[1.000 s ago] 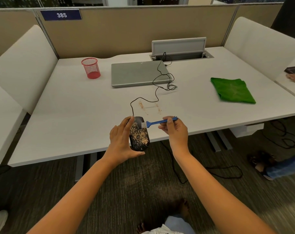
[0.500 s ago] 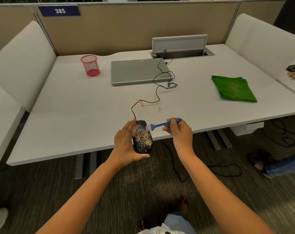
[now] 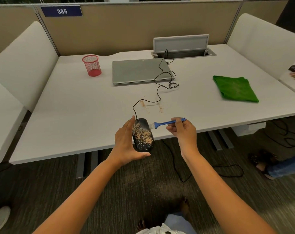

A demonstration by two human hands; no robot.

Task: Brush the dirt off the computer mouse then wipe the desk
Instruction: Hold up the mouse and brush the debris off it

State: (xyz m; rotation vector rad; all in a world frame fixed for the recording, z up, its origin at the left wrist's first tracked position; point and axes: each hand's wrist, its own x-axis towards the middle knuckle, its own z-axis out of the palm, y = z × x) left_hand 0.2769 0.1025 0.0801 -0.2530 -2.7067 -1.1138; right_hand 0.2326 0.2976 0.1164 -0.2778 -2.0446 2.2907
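Both bare forearms reach forward from the bottom of the view and converge toward the middle. The left hand (image 3: 126,146) stands on edge, palm turned to the right, its fingers extended upward along one side of the computer mouse (image 3: 143,135) and its thumb stretched under the near end, cradling it. The right hand (image 3: 183,130) is raised at the same height, wrist bent, fingertips and thumb pinching the handle of the blue brush (image 3: 165,123).
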